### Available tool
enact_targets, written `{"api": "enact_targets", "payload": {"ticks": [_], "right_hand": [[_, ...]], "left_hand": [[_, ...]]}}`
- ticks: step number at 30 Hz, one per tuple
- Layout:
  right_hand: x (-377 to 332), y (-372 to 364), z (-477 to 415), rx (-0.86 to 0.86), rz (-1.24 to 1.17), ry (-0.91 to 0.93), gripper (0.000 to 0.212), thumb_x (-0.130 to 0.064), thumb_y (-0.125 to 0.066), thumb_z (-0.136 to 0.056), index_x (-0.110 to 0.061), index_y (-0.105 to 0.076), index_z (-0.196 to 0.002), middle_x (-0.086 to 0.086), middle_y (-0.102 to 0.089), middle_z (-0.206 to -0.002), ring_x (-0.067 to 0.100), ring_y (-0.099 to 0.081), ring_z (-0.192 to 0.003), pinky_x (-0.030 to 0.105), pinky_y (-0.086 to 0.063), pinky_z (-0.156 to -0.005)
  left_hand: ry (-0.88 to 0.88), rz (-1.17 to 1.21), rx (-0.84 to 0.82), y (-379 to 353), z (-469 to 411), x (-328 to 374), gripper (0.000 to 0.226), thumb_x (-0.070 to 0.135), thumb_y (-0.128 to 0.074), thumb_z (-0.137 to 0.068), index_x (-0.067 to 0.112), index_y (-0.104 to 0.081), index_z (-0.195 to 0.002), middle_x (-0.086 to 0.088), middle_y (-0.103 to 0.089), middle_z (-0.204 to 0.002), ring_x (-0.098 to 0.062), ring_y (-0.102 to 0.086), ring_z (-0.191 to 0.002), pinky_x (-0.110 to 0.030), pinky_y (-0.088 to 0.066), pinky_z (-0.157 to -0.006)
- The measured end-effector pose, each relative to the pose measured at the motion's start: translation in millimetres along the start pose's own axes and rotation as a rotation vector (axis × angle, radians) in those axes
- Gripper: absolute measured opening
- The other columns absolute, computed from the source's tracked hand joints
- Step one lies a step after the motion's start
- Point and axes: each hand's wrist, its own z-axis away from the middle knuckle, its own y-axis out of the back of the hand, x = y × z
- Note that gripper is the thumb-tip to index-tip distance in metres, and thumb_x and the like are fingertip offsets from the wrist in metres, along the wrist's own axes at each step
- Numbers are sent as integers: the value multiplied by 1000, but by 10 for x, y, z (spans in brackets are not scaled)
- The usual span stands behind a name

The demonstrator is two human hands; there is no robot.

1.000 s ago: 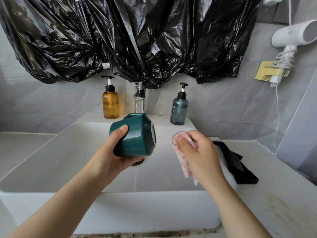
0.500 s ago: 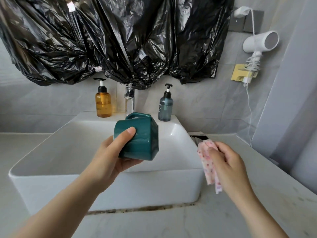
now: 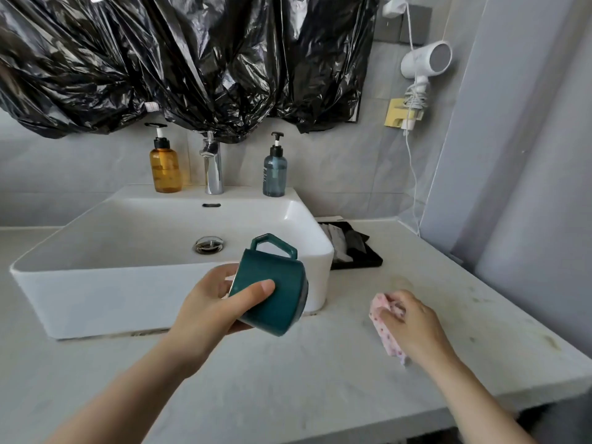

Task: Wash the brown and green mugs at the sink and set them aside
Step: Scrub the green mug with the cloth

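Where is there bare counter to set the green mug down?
Bare counter lies between the sink front wall and the near edge, left of the right hand and its pink cloth, and right of the black tray toward the wall. Crowded: the sink's back ledge, with amber bottle, faucet and blue bottle.

Grey tiled wall [image 3: 336, 161] (black plastic sheeting [image 3: 192, 59] draped across) above a pale countertop [image 3: 320, 379].

One head cam only, worn by the person, looking fwd and down, close over the bench [image 3: 320, 373], sink [image 3: 166, 270] and wall behind.
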Motion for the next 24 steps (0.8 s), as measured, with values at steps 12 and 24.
{"api": "enact_targets", "payload": {"ticks": [12, 24], "right_hand": [[-377, 14, 120, -42, -136, 143, 27, -29, -58, -95, -22, -63, -121, -3, -66, -111, 7, -61, -74, 10, -40, -56], [-1084, 127, 413, -450, -529, 179, 39, -39, -49, -98, -4, -65, -99, -11, -65, -67, 8, -45, -48, 19, -37, -52]], "left_hand": [[-1, -120, -62, -126, 14, -142, 79, 50, -86, -48, 23, -63, -119, -6, -72, -110, -21, -73, -95, -33, -60, -74], [-180, -800, -357, 8, -3, 166, 76, 42, -89, -49, 50, -54, -116, 30, -60, -108, 4, -57, -103, -16, -52, -76]]}}
